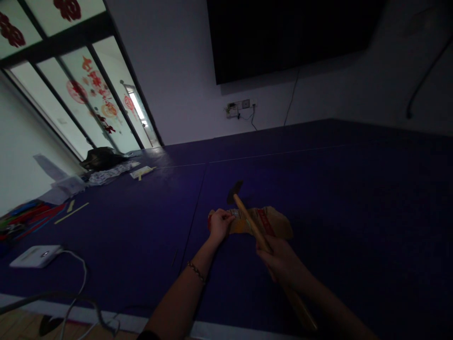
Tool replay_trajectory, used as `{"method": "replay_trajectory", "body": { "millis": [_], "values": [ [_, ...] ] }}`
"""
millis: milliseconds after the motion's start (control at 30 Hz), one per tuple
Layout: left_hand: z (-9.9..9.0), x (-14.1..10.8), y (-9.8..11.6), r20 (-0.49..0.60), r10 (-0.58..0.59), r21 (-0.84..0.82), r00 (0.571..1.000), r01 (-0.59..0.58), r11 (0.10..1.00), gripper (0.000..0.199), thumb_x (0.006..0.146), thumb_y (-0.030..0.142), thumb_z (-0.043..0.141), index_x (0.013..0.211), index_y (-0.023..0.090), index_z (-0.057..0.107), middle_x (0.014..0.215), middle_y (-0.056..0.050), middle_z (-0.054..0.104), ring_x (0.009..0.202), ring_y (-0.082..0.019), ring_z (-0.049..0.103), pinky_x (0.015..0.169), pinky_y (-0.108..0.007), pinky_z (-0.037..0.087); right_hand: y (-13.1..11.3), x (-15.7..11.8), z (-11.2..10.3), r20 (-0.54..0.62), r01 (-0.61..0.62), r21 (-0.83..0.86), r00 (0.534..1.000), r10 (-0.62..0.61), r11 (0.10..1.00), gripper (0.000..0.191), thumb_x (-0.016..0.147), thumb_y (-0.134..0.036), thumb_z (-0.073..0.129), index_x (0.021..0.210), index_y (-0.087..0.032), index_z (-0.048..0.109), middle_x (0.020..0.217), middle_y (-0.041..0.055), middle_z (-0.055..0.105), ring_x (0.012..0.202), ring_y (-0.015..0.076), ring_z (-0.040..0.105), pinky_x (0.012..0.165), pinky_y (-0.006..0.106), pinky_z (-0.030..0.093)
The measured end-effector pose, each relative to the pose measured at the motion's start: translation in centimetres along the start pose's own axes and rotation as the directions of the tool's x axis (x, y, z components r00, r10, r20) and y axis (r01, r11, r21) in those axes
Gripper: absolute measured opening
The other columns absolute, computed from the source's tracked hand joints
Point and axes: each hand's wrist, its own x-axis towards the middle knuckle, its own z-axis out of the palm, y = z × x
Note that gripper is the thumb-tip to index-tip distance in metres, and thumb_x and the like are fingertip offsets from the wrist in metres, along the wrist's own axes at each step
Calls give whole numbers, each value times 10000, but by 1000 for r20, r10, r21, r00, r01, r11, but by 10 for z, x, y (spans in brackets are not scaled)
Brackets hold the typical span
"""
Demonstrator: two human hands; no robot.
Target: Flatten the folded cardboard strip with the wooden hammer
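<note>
A hammer (249, 221) with a wooden handle and a dark metal head is gripped in my right hand (281, 259), its head raised over the far edge of a shoe-sole-shaped piece of cardboard (281, 223). The cardboard is brown with red printing and lies flat on the blue surface. My left hand (221, 224) rests on its left part, thumb and forefinger pinched together; what they hold, if anything, is too small to make out. A bracelet circles my left wrist.
On the blue tabletop (141, 212), a white device (35, 256) with a cable sits at the left. Colourful items (28, 219), a black bag (102, 158) and a small white packet (142, 172) lie farther back. A thin dark stick lies left of my left forearm.
</note>
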Motion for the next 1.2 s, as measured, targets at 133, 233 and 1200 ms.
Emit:
{"method": "replay_trajectory", "body": {
  "millis": [133, 233, 1200],
  "values": [
    [-1, 0, 2, 7, -4, 4, 1000, 4, 1000, 143, 638, 125, 698, 529, 134, 606, 620, 11, 567, 653, -122, 542, 666, -248, 380, 0, -1, 1, 17, -29, 19, 999, 29, 999, 56, 658, -243, 412, 651, -195, 440, 434, -67, 406, 317, 92, 417, 340, 210, 318],
    [-1, -1, 1, -26, -14, 11, 1000, 14, 1000, 144, 643, 114, 688, 538, 131, 591, 625, 8, 558, 660, -125, 530, 665, -248, 376, 1, -1, 0, 0, -9, -16, 1000, 9, 1000, 56, 658, -226, 409, 653, -191, 451, 442, -58, 421, 349, 101, 434, 367, 214, 323],
    [13, 0, -9, -28, 32, -39, 999, -33, 999, 117, 662, 178, 698, 555, 168, 651, 630, 14, 566, 646, -118, 532, 632, -243, 397, -10, -5, -3, -71, 59, -70, 995, -64, 996, 136, 635, -287, 427, 632, -170, 496, 520, -10, 466, 466, 120, 454, 441, 241, 339]
  ]
}}
